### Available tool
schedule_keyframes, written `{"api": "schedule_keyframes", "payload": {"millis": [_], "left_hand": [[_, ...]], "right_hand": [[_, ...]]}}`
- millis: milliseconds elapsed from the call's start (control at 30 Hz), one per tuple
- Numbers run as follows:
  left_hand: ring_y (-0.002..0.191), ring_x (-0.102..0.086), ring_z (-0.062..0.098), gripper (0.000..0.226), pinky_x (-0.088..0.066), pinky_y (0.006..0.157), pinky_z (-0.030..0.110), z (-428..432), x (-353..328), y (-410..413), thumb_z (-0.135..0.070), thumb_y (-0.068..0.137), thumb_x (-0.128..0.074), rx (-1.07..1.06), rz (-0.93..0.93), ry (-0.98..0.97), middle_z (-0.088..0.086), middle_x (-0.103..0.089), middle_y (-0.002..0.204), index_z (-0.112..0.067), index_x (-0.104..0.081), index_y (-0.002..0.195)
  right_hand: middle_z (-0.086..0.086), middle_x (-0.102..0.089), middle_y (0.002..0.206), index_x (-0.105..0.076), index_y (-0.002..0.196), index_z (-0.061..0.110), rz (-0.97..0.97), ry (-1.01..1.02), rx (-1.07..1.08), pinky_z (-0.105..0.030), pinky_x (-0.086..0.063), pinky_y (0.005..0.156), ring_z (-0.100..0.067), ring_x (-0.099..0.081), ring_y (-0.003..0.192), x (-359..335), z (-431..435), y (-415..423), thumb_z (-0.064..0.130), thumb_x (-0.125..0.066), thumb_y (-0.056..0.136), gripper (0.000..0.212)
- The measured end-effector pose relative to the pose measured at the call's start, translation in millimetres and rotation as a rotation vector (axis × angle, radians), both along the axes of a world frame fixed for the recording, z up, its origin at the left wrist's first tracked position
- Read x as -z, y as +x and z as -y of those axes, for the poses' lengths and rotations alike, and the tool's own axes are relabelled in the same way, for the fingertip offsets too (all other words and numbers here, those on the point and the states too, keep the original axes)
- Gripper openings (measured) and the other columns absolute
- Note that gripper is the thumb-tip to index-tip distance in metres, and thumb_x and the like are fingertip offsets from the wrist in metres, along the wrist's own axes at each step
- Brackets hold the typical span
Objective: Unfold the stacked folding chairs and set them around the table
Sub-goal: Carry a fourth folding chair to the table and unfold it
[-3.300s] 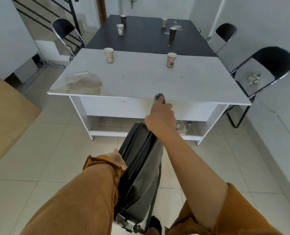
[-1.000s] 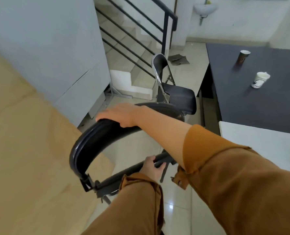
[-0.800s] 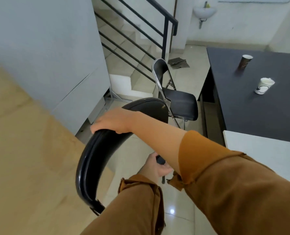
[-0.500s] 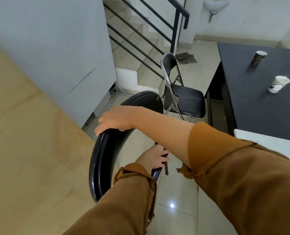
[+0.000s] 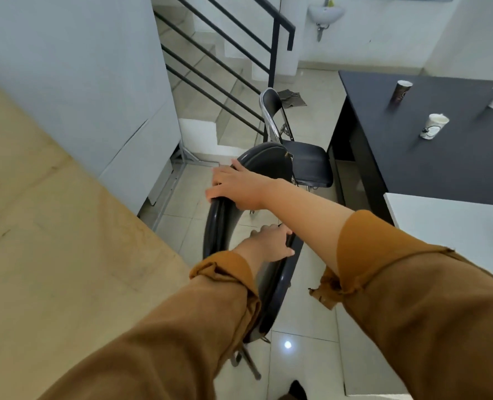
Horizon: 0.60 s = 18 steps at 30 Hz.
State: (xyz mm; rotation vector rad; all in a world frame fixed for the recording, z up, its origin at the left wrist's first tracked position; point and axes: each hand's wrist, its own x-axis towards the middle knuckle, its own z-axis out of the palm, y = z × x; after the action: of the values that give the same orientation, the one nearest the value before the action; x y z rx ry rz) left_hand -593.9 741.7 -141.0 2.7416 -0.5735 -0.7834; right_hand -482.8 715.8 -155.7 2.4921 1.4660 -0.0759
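Folding chair (image 5: 268,166) sits left of the table (image 5: 441,223), long axis running near to far. My right hand (image 5: 236,187) wraps the far backrest rim. My left hand (image 5: 268,245), nearer, clasps the seat edge just below. I judge the seat opens rightward.

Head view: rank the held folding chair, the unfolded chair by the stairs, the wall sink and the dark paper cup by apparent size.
1. held folding chair, though nearness to the camera inflates it
2. unfolded chair
3. wall sink
4. dark paper cup
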Motion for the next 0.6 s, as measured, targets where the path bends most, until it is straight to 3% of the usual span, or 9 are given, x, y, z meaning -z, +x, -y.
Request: {"api": "schedule_keyframes", "payload": {"millis": [100, 233, 333, 400, 467, 600], "left_hand": [[0.13, -0.041, 0.026, 0.044, -0.034, 0.109, 0.037, -18.3, 6.7, -8.7, -0.025, 0.099, -0.044, 0.087, 0.071, 0.072, 0.007, -0.042, 0.143, -0.013, -0.038, 0.141], [0.108, -0.058, 0.011, 0.032, -0.046, 0.092, 0.027, -46.6, 5.2, -27.4, -0.031, 0.097, -0.046, 0.259, 0.192, -0.043, -0.006, -0.061, 0.123, -0.026, -0.051, 0.129], [0.081, -0.061, 0.001, 0.021, -0.047, 0.073, 0.016, -76.7, -1.2, -32.0, -0.027, 0.094, -0.049, 0.339, 0.55, -0.134, -0.012, -0.069, 0.095, -0.03, -0.063, 0.11], [0.064, -0.051, 0.0, 0.016, -0.038, 0.058, 0.006, -93.4, -6.8, -26.4, -0.02, 0.09, -0.054, 0.274, 0.839, -0.213, -0.009, -0.069, 0.08, -0.024, -0.068, 0.098], [0.068, -0.045, 0.002, 0.016, -0.038, 0.057, 0.011, -99.6, -12.5, -11.6, -0.019, 0.09, -0.053, 0.115, 1.006, -0.222, -0.003, -0.065, 0.083, -0.017, -0.066, 0.099], [0.112, -0.05, 0.018, 0.032, -0.042, 0.092, 0.03, -85.6, -7.4, 33.2, -0.021, 0.096, -0.042, -0.161, 0.975, -0.089, 0.005, -0.055, 0.122, -0.014, -0.053, 0.125]], "right_hand": [[-0.013, -0.02, 0.154, -0.048, 0.129, 0.023, -0.115, 0.053, 0.185, -0.06, -0.002, 0.117, -0.036, 0.008, 0.147, 0.8, 5.1, -15.1, -0.001, -0.048, 0.09, 0.046], [-0.016, -0.011, 0.157, -0.047, 0.133, 0.021, -0.236, 0.096, 0.333, -0.055, -0.002, 0.117, -0.036, 0.017, 0.146, -7.6, 7.0, -26.9, -0.004, -0.047, 0.089, 0.051], [-0.015, -0.004, 0.16, -0.029, 0.148, 0.012, -0.254, 0.182, 0.433, -0.051, -0.003, 0.119, -0.033, 0.018, 0.146, -7.4, 8.6, -34.8, -0.003, -0.049, 0.091, 0.062], [-0.015, 0.006, 0.16, -0.012, 0.153, 0.008, -0.264, 0.275, 0.495, -0.047, -0.001, 0.118, -0.032, 0.02, 0.146, -0.4, 11.5, -42.6, 0.002, -0.051, 0.093, 0.072], [-0.013, 0.015, 0.16, 0.001, 0.154, 0.007, -0.331, 0.418, 0.576, -0.044, 0.002, 0.118, -0.029, 0.023, 0.145, 8.3, 14.9, -51.0, -0.005, -0.048, 0.092, 0.081], [-0.01, 0.02, 0.159, 0.016, 0.151, 0.007, -0.463, 0.738, 0.71, -0.045, -0.002, 0.121, -0.024, 0.021, 0.146, 22.6, 20.1, -58.8, -0.011, -0.05, 0.089, 0.092]]}}
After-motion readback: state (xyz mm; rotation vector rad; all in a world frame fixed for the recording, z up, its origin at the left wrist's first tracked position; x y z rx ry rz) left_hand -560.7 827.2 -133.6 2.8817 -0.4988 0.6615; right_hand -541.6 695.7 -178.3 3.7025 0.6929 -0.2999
